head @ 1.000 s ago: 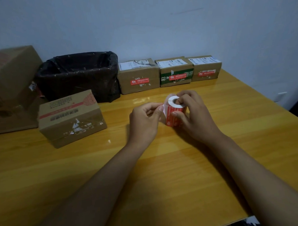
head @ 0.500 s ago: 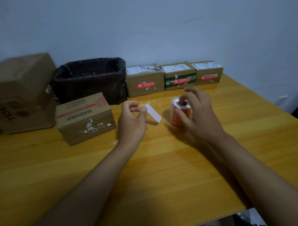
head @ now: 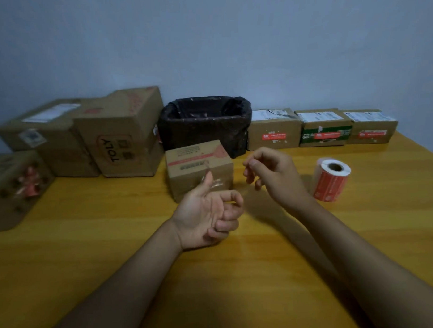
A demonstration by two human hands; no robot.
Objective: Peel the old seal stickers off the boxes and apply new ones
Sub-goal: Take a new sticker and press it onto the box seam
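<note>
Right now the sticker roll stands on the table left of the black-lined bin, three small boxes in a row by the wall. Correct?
No. The head view shows the sticker roll right of the bin, not left. It does stand on the table, with three small boxes along the wall.

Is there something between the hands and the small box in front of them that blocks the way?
Nothing visible blocks it. The left hand and right hand hover just before the small cardboard box; the sticker roll stands off to the right.

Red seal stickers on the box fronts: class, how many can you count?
3, one each on the boxes lined along the wall right of the bin. Others may be hidden.
</note>
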